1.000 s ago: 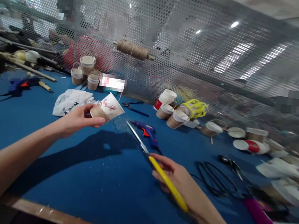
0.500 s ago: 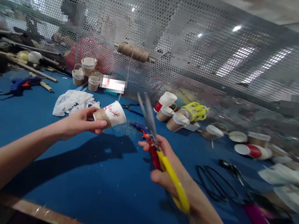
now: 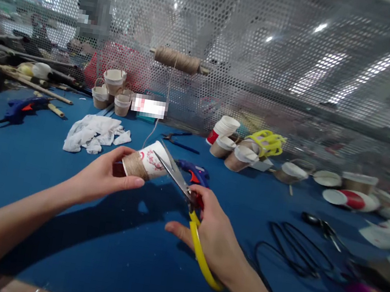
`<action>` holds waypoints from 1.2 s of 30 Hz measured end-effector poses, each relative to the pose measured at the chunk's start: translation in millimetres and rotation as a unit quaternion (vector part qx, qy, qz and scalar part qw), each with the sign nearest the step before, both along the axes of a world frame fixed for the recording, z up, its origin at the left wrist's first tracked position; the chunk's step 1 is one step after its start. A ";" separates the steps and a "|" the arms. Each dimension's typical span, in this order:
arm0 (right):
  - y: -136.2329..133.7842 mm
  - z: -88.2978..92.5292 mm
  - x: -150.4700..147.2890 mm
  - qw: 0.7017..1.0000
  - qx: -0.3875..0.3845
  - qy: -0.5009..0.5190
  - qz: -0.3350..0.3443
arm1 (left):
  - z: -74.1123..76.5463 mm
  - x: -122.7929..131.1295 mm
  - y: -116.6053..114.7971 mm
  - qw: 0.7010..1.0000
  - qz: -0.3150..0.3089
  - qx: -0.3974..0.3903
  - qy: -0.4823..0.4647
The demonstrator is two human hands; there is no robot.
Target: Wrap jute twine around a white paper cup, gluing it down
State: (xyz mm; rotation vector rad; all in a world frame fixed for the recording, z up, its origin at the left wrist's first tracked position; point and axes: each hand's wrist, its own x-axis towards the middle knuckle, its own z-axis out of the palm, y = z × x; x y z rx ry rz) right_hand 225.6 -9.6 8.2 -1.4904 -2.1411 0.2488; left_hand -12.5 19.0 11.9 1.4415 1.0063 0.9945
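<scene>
1. Scissors (image 3: 182, 185) have swung leftward since the earlier frame: their blades now cross the rim side of the paper cup (image 3: 152, 161), where before they pointed up, well clear of it.
2. Curled around the cup's base end, the left hand (image 3: 105, 171) grips it with the thumb along the near side. The cup is held above the blue table (image 3: 8, 175), tilted with its rim toward the right.
3. A brown twine band (image 3: 135, 165) wraps the base end; the rest is white with a pink flower print.
4. From the spool (image 3: 177, 59) on the mesh panel (image 3: 252, 66), a thin strand (image 3: 150, 134) drops to the cup's far edge; its end is hidden.
5. The right hand (image 3: 216, 233) holds the scissors by their yellow and red handles, thumb spread away. Their blades stand slightly apart; whether they touch the cup I cannot tell.
6. Beyond the scissors lies a blue glue gun (image 3: 196, 172); crumpled white material (image 3: 91, 132) sits behind the left hand, and pliers (image 3: 182, 144) lie beyond the cup.
</scene>
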 end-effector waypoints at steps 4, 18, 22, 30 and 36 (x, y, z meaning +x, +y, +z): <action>-2.2 -0.3 -1.8 1.000 0.004 -0.004 0.007 | -3.5 3.5 -2.5 1.000 0.002 0.000 0.019; -5.6 -2.7 -0.7 1.000 0.025 -0.005 -0.002 | -7.7 3.1 -2.7 0.999 0.006 0.006 0.036; -4.1 -3.7 -0.5 0.999 0.029 -0.011 -0.017 | -7.7 2.2 -2.4 0.999 0.015 0.014 0.044; -7.9 3.1 -5.3 1.000 -0.001 -0.003 -0.022 | -10.1 2.9 -4.1 0.997 0.021 0.024 0.073; -8.7 2.4 -2.7 1.000 0.005 -0.012 -0.026 | -12.8 3.0 -3.2 0.997 0.019 0.023 0.067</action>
